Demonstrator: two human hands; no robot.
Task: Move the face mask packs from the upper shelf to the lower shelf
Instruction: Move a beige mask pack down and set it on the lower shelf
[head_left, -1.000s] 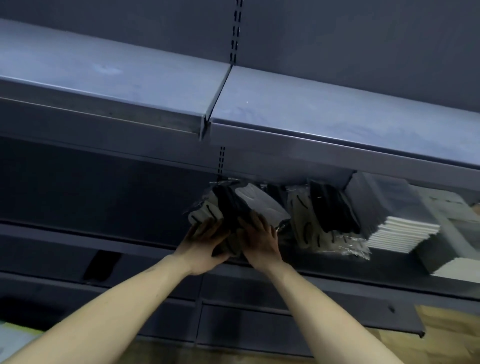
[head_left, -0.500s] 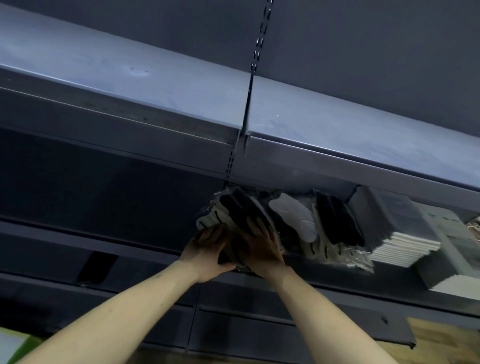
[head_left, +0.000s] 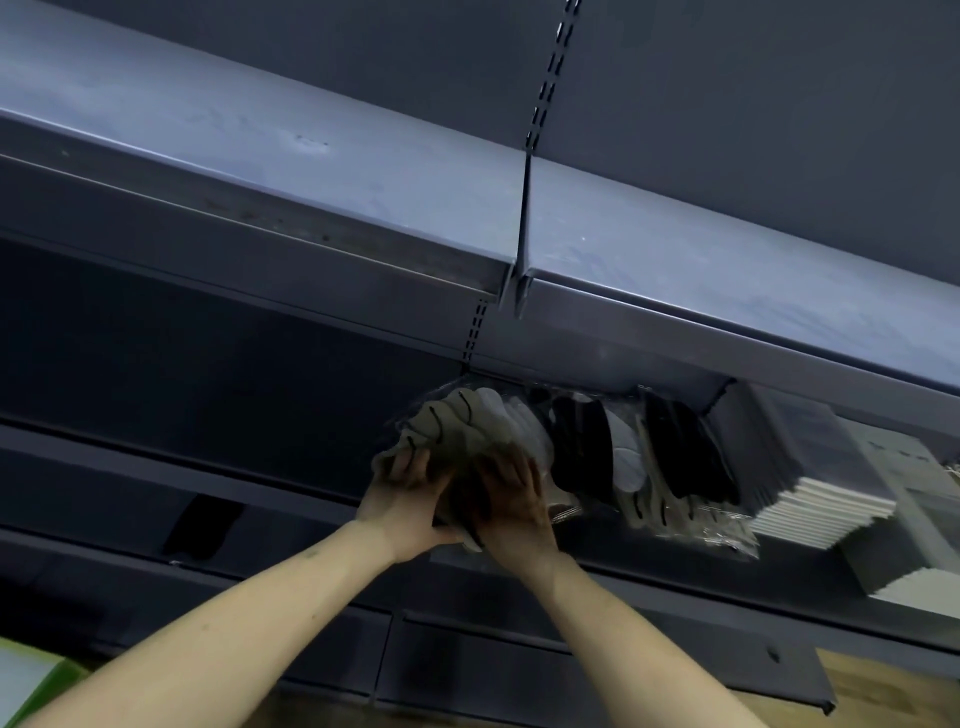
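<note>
Both hands have shifted a little rightward and up the frame since a second ago, and pale masks now show at the front of the bundle where dark ones did; fingers (head_left: 410, 460) of the left hand (head_left: 402, 499) curl over the near edge of a clear plastic pack of beige face masks (head_left: 457, 421), while the right hand (head_left: 511, 506) lies with fingers spread flat against the pack's lower side; the pack rests on the dark grey metal lower shelf (head_left: 291, 499), tilted toward the person; just right of it lean more clear packs of black and white masks (head_left: 675, 457), touching one another; further right, stacked white-edged flat boxes (head_left: 810, 499); overhead, the bare grey upper shelf (head_left: 363, 171).
</note>
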